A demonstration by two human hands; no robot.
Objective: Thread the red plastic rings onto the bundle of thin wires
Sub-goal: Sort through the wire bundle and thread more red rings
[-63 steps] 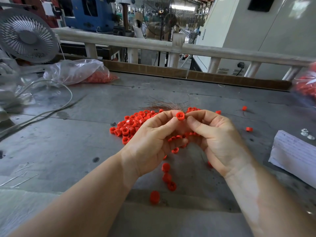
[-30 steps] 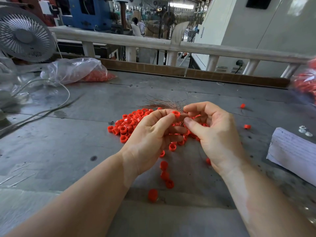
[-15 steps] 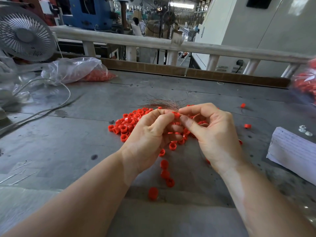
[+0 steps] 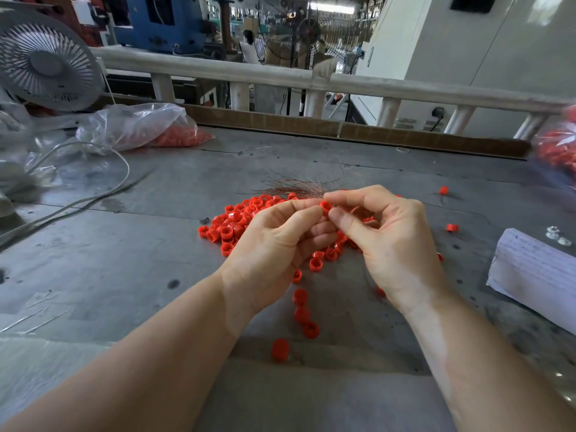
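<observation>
A pile of red plastic rings (image 4: 232, 224) lies on the grey metal table (image 4: 124, 260) in front of me. Behind my fingers a bundle of thin coppery wires (image 4: 296, 187) fans out to the left. My left hand (image 4: 274, 247) and my right hand (image 4: 392, 241) meet above the pile, fingertips together. Between them sits one red ring (image 4: 325, 207), pinched by my right thumb and forefinger and touched by my left fingertips. Whether my left hand also grips the wires is hidden. Several rings on a strand (image 4: 302, 313) trail toward me.
A clear bag of red rings (image 4: 140, 126) lies at the back left beside a white fan (image 4: 46, 60) and a loose cable (image 4: 93, 194). White paper (image 4: 536, 272) lies at the right, with another bag of rings (image 4: 558, 151) beyond. Stray rings (image 4: 452, 227) dot the right side.
My right hand has closed in on the ring at my left fingertips and now pinches it. Both hands stay above the pile, barely shifted.
</observation>
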